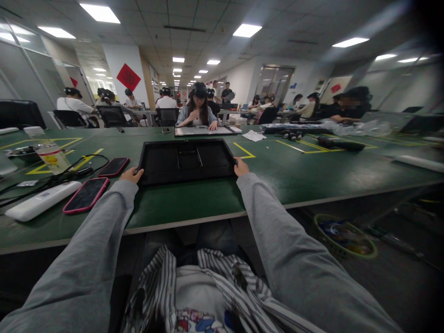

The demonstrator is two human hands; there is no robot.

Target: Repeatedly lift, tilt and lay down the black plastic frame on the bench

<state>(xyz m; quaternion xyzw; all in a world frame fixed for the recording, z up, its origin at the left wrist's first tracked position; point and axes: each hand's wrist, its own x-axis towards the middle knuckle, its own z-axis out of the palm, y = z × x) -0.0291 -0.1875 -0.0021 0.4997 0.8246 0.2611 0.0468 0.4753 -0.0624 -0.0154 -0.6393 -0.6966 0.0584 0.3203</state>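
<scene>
left hand (132,175) and right hand (242,167) hold a black panel (189,161), fingers (238,162) closed around its sides.

Some fingers of the left hand (132,175) and the right hand (242,168) disappear behind the black panel (159,162) they grip, and its underside is out of my sight. Both grey sleeves (277,212) run off the bottom edge. Something clear (5,164) is cut off at far left, where the dark cables (83,172) also leave view. I can't quite read the small marking on the white device (43,200). The contents of the basket (369,255) blur together, and the people standing far back (227,92) are too small to make out.
</scene>
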